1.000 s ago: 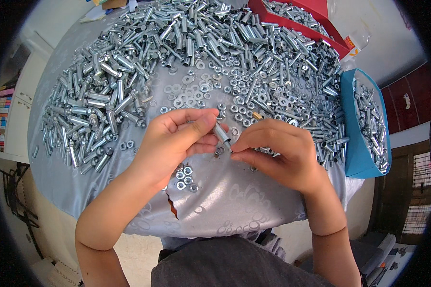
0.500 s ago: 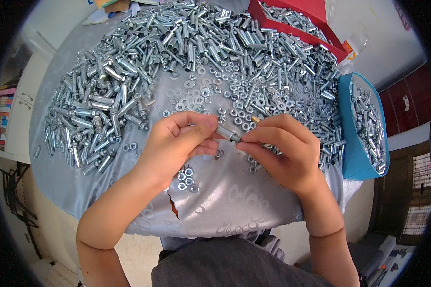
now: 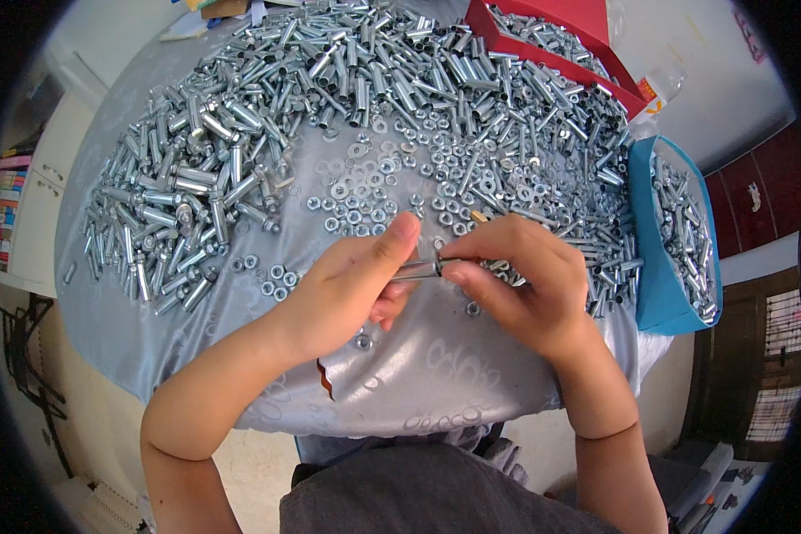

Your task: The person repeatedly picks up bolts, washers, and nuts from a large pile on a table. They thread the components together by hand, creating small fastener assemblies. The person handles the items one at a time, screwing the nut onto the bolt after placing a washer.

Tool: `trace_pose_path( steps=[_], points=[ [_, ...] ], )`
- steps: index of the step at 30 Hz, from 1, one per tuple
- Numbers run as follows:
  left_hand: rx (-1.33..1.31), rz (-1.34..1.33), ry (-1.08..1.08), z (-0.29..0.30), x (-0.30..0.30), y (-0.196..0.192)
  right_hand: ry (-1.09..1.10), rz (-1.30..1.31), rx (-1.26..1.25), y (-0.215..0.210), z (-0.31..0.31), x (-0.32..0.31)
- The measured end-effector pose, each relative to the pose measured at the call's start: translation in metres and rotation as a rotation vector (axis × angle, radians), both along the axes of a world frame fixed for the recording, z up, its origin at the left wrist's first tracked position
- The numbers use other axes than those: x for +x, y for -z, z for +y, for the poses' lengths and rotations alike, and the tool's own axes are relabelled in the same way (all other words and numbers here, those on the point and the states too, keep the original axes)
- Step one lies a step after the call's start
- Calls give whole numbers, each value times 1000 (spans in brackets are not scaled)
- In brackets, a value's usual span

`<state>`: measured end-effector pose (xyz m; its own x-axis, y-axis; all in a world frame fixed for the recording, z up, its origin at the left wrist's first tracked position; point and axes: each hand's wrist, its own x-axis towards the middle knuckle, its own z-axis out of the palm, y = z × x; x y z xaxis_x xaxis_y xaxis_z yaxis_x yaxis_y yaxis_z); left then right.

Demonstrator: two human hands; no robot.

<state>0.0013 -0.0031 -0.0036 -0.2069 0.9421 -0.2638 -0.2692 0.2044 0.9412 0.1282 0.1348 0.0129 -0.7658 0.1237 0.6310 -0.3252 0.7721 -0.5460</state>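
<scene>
Between my two hands lies a metal sleeve anchor bolt (image 3: 416,271), roughly level. My left hand (image 3: 338,289) is closed round its left part, the thumb raised along the top. With thumb and forefinger, my right hand (image 3: 534,280) pinches the right end of the bolt, and the fingertips hide what sits there. Beyond the hands, loose hex nuts (image 3: 354,216) and flat washers (image 3: 362,182) are scattered on the silvery tablecloth (image 3: 472,383). A few more nuts (image 3: 279,279) rest beside my left forearm.
A heap of bolts with sleeves (image 3: 187,196) covers the left of the table. Loose metal sleeves (image 3: 392,71) pile up at the back. A red box (image 3: 627,89) stands at the back right, and a blue bin (image 3: 654,276) of metal parts at the right edge. The cloth has a tear (image 3: 325,380) near the front.
My left hand has shifted slightly down and its thumb has lifted. The bolt has swung from a slant to nearly level. My right hand stays at the bolt's right end.
</scene>
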Motion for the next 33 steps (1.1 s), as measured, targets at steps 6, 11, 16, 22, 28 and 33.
trace_pose_path(
  steps=[6,11,16,22,28,33],
  points=[
    [5,9,-172,1,-1,-3,-34,-111,-89,-9,-4,1],
    [62,-106,-283,3,-9,-1,199,-265,185,12,12,0],
    [31,-59,-279,5,-6,-2,225,-313,306,20,15,-3],
    [15,-27,-279,5,-5,-1,143,-335,106,16,13,-1],
    [-49,74,-252,3,-3,3,-62,-305,-467,7,2,2],
    [-19,210,-184,0,0,6,-81,-345,-584,11,-1,2]
  ],
)
